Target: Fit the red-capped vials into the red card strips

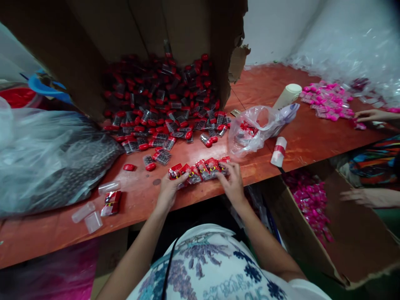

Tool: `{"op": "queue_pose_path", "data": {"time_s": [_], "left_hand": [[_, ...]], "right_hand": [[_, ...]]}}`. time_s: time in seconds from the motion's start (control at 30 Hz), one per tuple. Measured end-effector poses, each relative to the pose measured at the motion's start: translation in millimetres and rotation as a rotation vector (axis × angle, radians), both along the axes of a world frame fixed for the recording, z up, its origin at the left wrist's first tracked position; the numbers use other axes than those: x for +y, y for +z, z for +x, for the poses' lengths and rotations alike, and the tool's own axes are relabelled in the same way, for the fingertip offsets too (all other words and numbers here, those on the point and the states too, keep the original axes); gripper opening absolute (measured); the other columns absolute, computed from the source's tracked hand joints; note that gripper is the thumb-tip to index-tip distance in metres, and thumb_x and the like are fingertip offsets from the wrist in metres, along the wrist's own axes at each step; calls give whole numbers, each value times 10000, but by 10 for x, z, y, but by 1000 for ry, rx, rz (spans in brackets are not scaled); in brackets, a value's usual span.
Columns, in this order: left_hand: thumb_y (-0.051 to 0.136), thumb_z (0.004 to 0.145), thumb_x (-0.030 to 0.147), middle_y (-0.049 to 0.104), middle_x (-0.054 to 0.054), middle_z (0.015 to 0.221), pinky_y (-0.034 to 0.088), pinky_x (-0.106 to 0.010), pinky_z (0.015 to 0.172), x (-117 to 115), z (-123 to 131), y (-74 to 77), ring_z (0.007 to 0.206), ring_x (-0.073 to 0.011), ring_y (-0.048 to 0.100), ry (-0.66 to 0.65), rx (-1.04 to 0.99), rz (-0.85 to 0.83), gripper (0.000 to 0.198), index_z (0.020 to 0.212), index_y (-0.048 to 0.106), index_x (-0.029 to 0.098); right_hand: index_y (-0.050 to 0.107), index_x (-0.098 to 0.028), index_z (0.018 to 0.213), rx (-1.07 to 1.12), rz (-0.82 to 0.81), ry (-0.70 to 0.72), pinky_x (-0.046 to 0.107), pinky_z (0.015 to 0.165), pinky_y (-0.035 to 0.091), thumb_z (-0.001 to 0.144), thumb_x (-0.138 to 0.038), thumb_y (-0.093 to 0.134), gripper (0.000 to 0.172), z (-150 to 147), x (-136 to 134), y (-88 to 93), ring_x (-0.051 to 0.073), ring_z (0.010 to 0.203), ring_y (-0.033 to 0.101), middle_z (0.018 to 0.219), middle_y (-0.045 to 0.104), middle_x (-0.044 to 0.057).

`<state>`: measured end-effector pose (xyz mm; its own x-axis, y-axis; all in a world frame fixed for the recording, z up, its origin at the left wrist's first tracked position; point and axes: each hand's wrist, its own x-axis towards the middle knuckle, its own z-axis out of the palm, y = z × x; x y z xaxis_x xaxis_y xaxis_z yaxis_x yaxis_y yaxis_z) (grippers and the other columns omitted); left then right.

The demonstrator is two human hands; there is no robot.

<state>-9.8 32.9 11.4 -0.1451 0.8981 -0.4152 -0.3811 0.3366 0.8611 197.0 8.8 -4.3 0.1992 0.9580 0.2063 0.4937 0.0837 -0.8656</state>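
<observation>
Near the table's front edge lies a row of small red printed packets [203,170], side by side, with clear lower parts. My left hand [168,192] closes on the left end of this row, thumb across the front. At the right end, my right hand [231,183] has its fingers bent around the last packet. Just beyond them are a few small clear containers with red caps [161,156], filled with dark beads. A loose red cap [129,167] lies to the left, and a stack of red printed cards or labels [111,203] sits beside several empty clear tubes [93,222].
A tipped cardboard box [230,66] spills red-capped containers. A bag of dark beads [59,162] stands left. To the right are a plastic bag [250,133], a white roll [278,151] and pink containers [328,100]. Another person's hand [368,197] hovers over an open carton [312,258].
</observation>
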Motion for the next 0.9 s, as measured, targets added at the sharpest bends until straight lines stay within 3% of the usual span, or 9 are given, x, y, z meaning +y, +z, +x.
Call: {"op": "queue_pose_path", "data": {"time_s": [0.13, 0.27, 0.37, 0.5, 0.6, 0.73, 0.83, 0.9], "left_hand": [[881, 379, 231, 708, -55, 691, 533, -322, 613, 128, -88, -65, 615, -210, 665, -111, 82, -88, 470, 784, 674, 114], [881, 376, 232, 698, -63, 653, 499, -268, 511, 228, -62, -150, 528, -180, 631, -241, 141, -140, 436, 741, 681, 100], [877, 392, 227, 701, -52, 674, 503, -270, 521, 288, -15, -219, 542, -179, 632, -322, 184, -135, 455, 790, 691, 110], [870, 416, 231, 704, -42, 703, 520, -286, 566, 261, 135, -282, 566, -174, 635, -387, 204, -139, 453, 816, 690, 118], [863, 444, 237, 715, -50, 749, 530, -310, 613, 114, 373, -310, 611, -188, 649, -424, 177, -161, 461, 855, 692, 115], [843, 489, 269, 720, -75, 811, 520, -320, 638, -129, 826, -363, 658, -200, 649, -536, 132, -109, 455, 895, 696, 125], [823, 508, 245, 712, -60, 794, 500, -308, 647, -254, 1226, -408, 670, -199, 634, -653, 132, 38, 380, 855, 702, 150], [811, 504, 196, 709, -44, 799, 487, -306, 682, -307, 1503, -443, 709, -207, 631, -726, 142, 138, 353, 842, 710, 179]], "right_hand": [[492, -232, 1298, -293, -92, 27, 499, 1001, 344, 755, -565, 610, 648, 250, 268, -58, 316, 1185, 434, 1238, 488, 145], [399, -264, 1376, -465, -188, 198, 509, 1015, 290, 699, -678, 587, 815, 161, 421, -52, 342, 1263, 349, 1363, 410, 149], [437, -313, 1347, -554, -186, 307, 506, 1039, 227, 648, -741, 572, 830, 126, 511, -24, 337, 1278, 300, 1389, 381, 104], [461, -324, 1329, -598, -221, 438, 461, 1025, 253, 671, -709, 589, 774, 355, 530, 20, 303, 1233, 327, 1345, 425, 66], [472, -313, 1325, -592, -249, 444, 453, 1013, 273, 675, -685, 611, 762, 651, 365, 53, 299, 1228, 327, 1352, 422, 64], [477, -297, 1326, -567, -250, 327, 459, 1025, 276, 679, -648, 640, 754, 1093, -93, 47, 296, 1243, 328, 1365, 418, 75], [463, -315, 1335, -513, -252, 175, 474, 1048, 262, 691, -598, 664, 732, 1423, -535, -67, 300, 1276, 310, 1399, 386, 73], [438, -325, 1349, -435, -263, 87, 478, 1057, 268, 692, -558, 683, 739, 1613, -828, -237, 294, 1291, 311, 1418, 369, 70]]}}
